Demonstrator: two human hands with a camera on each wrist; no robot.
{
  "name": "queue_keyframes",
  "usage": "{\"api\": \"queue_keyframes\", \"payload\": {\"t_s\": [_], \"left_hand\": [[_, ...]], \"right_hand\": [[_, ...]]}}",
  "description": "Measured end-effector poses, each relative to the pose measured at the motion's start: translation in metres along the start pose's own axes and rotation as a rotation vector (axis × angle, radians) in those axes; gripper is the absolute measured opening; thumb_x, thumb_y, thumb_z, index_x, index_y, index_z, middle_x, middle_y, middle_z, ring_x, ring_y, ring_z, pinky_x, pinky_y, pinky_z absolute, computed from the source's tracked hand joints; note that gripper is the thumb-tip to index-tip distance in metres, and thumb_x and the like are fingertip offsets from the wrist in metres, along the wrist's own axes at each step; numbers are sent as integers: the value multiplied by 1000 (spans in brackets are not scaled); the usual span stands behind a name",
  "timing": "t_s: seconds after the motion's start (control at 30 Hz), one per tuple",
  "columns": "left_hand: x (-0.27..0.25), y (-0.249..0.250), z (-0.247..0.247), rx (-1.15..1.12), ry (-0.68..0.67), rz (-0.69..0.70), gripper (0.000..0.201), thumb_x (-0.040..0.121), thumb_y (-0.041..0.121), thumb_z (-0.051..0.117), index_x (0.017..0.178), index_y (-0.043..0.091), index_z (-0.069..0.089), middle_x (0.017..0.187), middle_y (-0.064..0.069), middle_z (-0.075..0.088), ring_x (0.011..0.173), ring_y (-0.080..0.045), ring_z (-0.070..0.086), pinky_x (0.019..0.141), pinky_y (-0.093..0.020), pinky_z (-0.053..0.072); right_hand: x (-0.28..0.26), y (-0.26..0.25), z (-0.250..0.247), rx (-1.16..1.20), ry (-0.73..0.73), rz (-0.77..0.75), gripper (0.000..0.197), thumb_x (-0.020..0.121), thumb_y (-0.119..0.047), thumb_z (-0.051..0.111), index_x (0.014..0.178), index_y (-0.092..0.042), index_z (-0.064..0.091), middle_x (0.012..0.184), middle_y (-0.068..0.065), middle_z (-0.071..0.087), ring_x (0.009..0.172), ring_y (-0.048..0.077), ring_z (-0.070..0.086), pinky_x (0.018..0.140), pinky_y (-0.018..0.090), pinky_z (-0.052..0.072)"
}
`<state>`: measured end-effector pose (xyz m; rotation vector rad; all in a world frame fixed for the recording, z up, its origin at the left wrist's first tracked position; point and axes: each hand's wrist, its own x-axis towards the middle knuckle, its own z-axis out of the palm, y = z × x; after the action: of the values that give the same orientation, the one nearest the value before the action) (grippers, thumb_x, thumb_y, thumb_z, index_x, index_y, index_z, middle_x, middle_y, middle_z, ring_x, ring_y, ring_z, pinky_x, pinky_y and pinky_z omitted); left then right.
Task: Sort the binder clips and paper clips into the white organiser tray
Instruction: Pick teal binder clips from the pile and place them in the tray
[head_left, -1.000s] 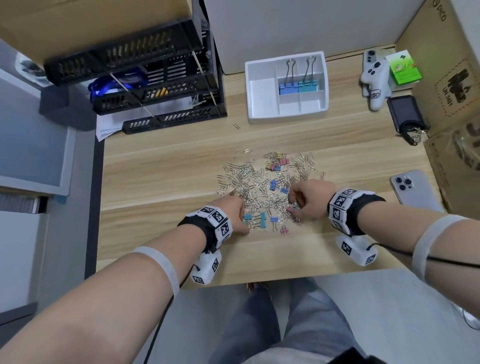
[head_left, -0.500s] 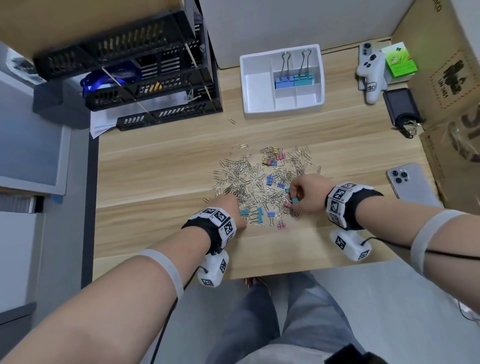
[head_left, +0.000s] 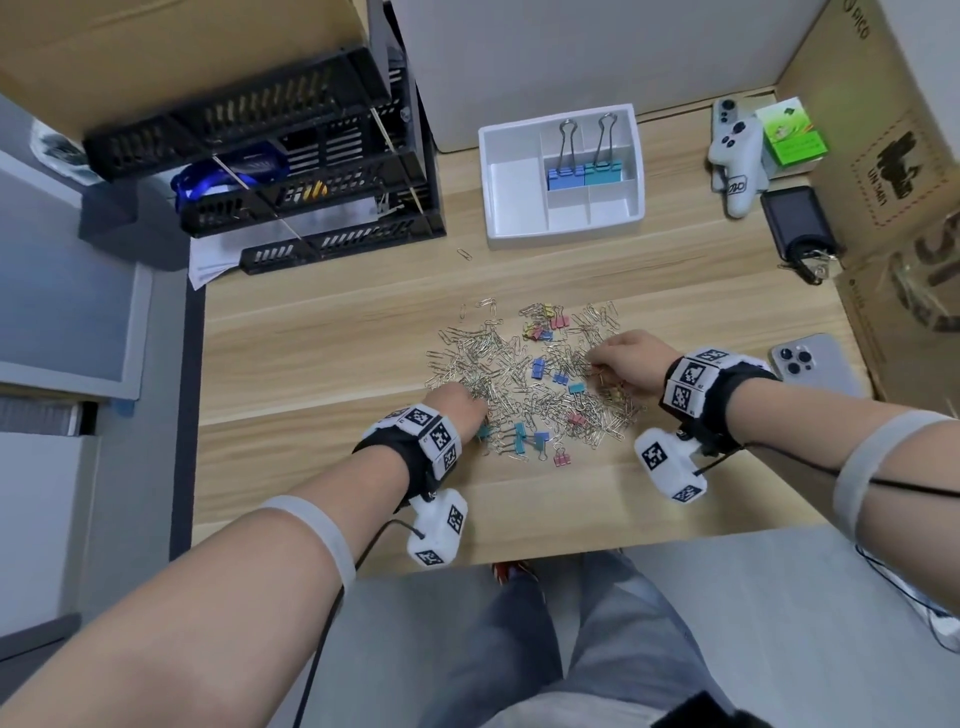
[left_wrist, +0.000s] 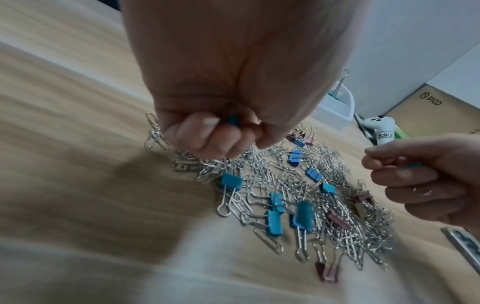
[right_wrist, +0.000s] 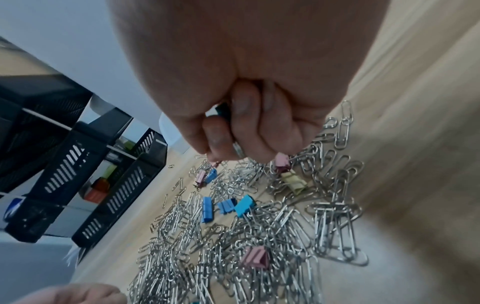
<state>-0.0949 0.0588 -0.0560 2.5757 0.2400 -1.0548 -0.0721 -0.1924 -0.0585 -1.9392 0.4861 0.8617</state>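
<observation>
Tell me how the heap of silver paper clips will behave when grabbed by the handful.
The paper clips lie tangled, so they will probably lift in chains. Thin smooth wire will likely let some slip out. Small binder clips mixed in may come along.

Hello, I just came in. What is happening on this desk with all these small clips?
A person is sorting a mixed pile of paper clips and small coloured binder clips on a wooden desk. The left hand holds a blue binder clip in curled fingers at the pile's near left edge. The right hand holds a teal binder clip over the right side. The white organiser tray at the back holds only two large binder clips so far.
</observation>
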Motion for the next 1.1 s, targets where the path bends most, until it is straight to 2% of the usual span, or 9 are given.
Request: {"api": "queue_keyframes", "payload": {"t_s": [0.1, 0.27, 0.4, 0.47, 0.57, 0.63, 0.77, 0.97, 1.1], "left_hand": [[2, -3, 0, 39, 24, 46, 25, 92, 27, 54, 72, 15, 46, 66, -1, 46, 58, -17, 45, 51, -25, 36], [0, -7, 2, 254, -86, 201, 13, 82, 26, 64, 88, 20, 54, 84, 1, 61, 77, -19, 60, 62, -31, 49], [4, -6, 8, 253, -57, 254, 18, 80, 23, 64, 94, 22, 54, 86, 3, 60, 78, -18, 60, 62, -31, 49], [5, -3, 9, 249, -28, 265, 18, 79, 21, 64, 94, 22, 54, 87, 3, 60, 79, -18, 60, 66, -32, 51], [8, 1, 10, 243, -6, 289, 17, 80, 19, 64, 94, 21, 54, 86, 2, 60, 78, -18, 59, 61, -29, 47], [10, 3, 10, 245, -7, 299, 17, 80, 20, 64, 93, 21, 54, 84, 2, 60, 77, -18, 60, 59, -28, 46], [13, 1, 7, 266, -13, 298, 13, 83, 26, 64, 92, 21, 56, 82, 4, 59, 74, -16, 57, 58, -26, 43], [13, -3, 4, 299, 6, 333, 10, 83, 26, 65, 91, 21, 60, 74, 9, 57, 66, -10, 54, 50, -23, 36], [13, 3, 6, 318, -34, 381, 18, 80, 34, 69, 91, 25, 58, 77, 9, 58, 74, -13, 59, 54, -23, 39]], "right_hand": [[1, 4, 1, 29, 0, -24, 20, 96, -24, 57, 80, -15, 62, 60, 0, 58, 39, 14, 37, 38, 18, 28], [5, 6, -1, 62, 4, -50, 22, 99, -15, 48, 87, -12, 65, 54, 0, 52, 31, 10, 36, 32, 17, 28], [5, 6, -1, 191, 22, -75, 20, 100, -10, 46, 91, -5, 63, 50, 2, 49, 43, 14, 52, 38, 18, 42], [4, 5, 0, 30, 55, -120, 16, 98, -17, 53, 91, -8, 63, 57, 3, 58, 48, 15, 56, 43, 19, 43], [-1, 2, 2, -489, 54, -255, 12, 89, -31, 62, 86, -19, 65, 78, -3, 68, 66, 15, 62, 56, 25, 48], [-3, -1, 10, -763, 75, -293, 18, 84, -42, 61, 81, -24, 63, 76, -7, 67, 70, 13, 63, 58, 24, 48], [4, -5, 27, -952, 166, -267, 41, 82, -58, 58, 76, -18, 60, 68, -2, 63, 63, 16, 60, 54, 24, 47], [9, -7, 38, -901, 158, -205, 37, 83, -41, 61, 60, -15, 48, 54, -2, 49, 49, 18, 49, 49, 22, 43], [13, -4, 31, -654, 60, -181, 39, 81, -46, 59, 59, -18, 43, 54, 0, 41, 51, 20, 41, 51, 26, 38]]}}
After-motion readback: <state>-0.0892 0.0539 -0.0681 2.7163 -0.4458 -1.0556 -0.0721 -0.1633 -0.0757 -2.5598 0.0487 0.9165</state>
